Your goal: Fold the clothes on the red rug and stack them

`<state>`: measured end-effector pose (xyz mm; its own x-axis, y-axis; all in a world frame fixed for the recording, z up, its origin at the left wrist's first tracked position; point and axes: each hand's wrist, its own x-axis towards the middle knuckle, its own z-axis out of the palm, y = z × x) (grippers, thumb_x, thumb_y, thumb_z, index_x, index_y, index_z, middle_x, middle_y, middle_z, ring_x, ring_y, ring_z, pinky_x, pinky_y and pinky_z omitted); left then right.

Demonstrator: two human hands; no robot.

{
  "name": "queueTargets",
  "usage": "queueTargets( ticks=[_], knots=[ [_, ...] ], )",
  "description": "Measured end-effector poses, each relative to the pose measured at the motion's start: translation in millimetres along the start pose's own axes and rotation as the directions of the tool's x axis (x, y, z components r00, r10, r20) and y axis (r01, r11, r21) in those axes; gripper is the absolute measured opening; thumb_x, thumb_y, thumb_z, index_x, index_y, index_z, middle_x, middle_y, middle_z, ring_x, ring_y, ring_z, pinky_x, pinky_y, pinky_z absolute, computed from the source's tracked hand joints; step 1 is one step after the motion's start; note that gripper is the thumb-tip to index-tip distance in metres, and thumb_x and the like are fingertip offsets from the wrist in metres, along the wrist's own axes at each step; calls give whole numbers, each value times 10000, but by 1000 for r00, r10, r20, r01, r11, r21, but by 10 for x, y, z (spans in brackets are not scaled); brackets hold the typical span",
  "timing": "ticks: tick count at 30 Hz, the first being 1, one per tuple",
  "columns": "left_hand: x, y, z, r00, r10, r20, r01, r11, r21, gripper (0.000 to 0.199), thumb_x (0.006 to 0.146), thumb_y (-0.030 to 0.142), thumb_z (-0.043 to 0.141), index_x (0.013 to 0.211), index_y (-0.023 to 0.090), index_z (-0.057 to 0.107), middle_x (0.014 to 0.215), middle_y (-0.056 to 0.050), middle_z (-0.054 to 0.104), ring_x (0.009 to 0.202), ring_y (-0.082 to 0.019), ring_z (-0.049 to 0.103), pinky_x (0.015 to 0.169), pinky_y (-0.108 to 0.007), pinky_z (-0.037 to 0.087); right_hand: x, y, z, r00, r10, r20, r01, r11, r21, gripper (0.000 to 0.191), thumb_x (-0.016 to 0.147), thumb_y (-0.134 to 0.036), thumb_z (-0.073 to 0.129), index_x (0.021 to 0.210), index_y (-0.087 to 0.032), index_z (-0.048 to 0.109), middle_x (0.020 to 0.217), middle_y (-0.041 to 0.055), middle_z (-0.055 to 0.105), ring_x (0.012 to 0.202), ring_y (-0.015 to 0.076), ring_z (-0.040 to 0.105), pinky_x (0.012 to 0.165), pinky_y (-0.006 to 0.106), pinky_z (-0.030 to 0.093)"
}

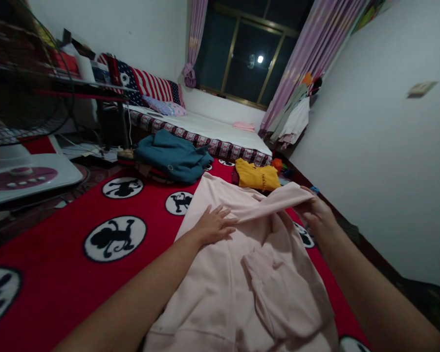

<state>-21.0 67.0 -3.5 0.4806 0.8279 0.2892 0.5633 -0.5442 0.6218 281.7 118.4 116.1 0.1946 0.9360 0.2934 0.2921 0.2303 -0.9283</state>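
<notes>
A pale pink long-sleeved garment lies spread on a red blanket with black-and-white round figures. My left hand rests flat on the cloth, fingers spread. On the right, my right hand pinches an upper edge of the garment and holds it raised off the blanket, so a fold stretches between my hands. One sleeve lies bent across the garment's lower right. The garment's near end runs out of the bottom of the view.
Beyond the garment lie a teal piece of clothing and a folded yellow one. A fan stands at the left. Behind are a bed and a window; a white wall rises at the right.
</notes>
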Motion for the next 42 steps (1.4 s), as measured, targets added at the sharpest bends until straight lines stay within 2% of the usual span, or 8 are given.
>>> queueTargets(
  ticks=[4, 8, 13, 21, 26, 31, 37, 42],
  knots=[
    [65, -121, -34, 940, -236, -248, 110, 893, -436, 440, 942, 490, 363, 1176, 248, 646, 1271, -64, 618, 1216, -225, 526, 1099, -488, 290, -238, -369, 456, 986, -160, -48, 167, 929, 329, 231, 739, -299, 546, 940, -268, 654, 923, 12, 690, 892, 187, 649, 787, 334, 541],
    [56, -334, -316, 690, -636, -344, -38, 444, -895, 538, 965, 501, 247, 1304, 178, 511, 1316, -142, 557, 1145, -208, 581, 938, -361, 472, -832, -588, 772, 892, -255, 372, 85, 905, 416, 65, 678, -288, 673, 708, -239, 704, 960, 18, 709, 940, 218, 646, 823, 335, 512],
    [-72, -520, -687, 733, -676, -77, -74, 33, -997, 493, 928, 542, 374, 1234, 191, 535, 1123, -127, 636, 921, -179, 653, 800, -322, 527, -1326, -347, 893, 257, -20, 966, -183, 981, 69, 317, 725, -475, 701, 785, -168, 753, 1145, 130, 676, 1076, 290, 624, 940, 401, 451],
    [26, -526, -484, 797, -584, -153, 221, 518, -826, 554, 705, 364, 727, 1189, 135, 581, 919, -90, 655, 767, -172, 626, 624, -251, 484, -1117, -188, 1050, 681, 64, 729, 186, 948, -257, 254, 753, -386, 664, 832, -150, 713, 745, 42, 678, 686, 154, 591, 638, 253, 442],
    [78, -565, -376, 866, -424, -266, 262, 837, -481, 613, 625, 304, 772, 1199, 159, 613, 750, -22, 634, 689, -156, 583, 624, -251, 458, -1510, -325, 1104, 470, 171, 866, 314, 884, -345, 407, 667, -476, 751, 956, -198, 685, 762, 1, 648, 684, 151, 577, 595, 229, 405],
    [55, -590, -343, 901, -344, -263, 222, 889, -401, 617, 647, 245, 719, 1245, 177, 585, 686, 11, 582, 623, -131, 541, 558, -226, 429, -1882, -287, 1219, 588, 51, 807, 514, 747, -422, 683, 615, -360, 781, 1240, -225, 540, 1149, 78, 579, 757, 162, 565, 634, 257, 397],
    [31, -535, -369, 884, -389, -260, 194, 811, -552, 617, 646, 179, 645, 1256, 145, 560, 648, 45, 509, 565, -93, 480, 499, -184, 363, -1940, -480, 1227, 669, -135, 731, 375, 910, -176, 297, 708, -94, 649, 985, -201, 654, 915, 23, 607, 758, 130, 559, 647, 225, 412],
    [31, -497, -471, 852, -423, -309, 202, 809, -552, 608, 612, 144, 608, 1220, 118, 597, 622, 59, 462, 539, -77, 420, 476, -172, 313, -1906, -836, 1085, 319, -144, 937, 244, 967, 66, 327, 756, -311, 738, 1070, -236, 684, 962, 18, 666, 670, 96, 585, 590, 194, 446]
  ],
)
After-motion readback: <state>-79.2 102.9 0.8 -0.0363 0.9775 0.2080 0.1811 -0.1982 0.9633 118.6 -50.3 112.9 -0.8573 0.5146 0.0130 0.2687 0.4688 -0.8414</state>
